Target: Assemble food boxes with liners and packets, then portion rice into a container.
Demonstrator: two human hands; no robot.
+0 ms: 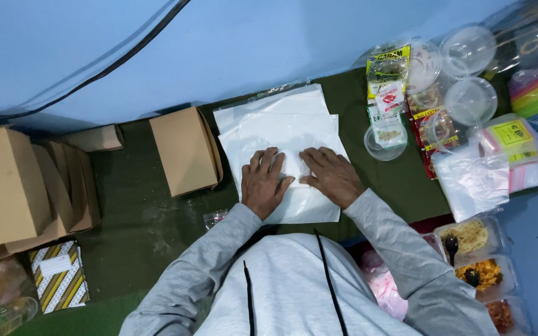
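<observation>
We are pressing our left hand (264, 182) and right hand (332, 176) flat — fingers spread, clamped on nothing — on white plastic sheets (281, 134) near the green mat's (138, 218) far edge.

Brown cardboard boxes (185, 149), clear round lids (471, 99), food trays (477, 274), striped yellow packet (60, 277), green mat (138, 218)

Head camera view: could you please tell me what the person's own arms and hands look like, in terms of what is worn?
Both arms are covered by long light grey sleeves that end at the wrists. The left hand and the right hand are bare, with no gloves; no rings or watch can be made out. The grey top has two thin dark cords down its front.
</observation>
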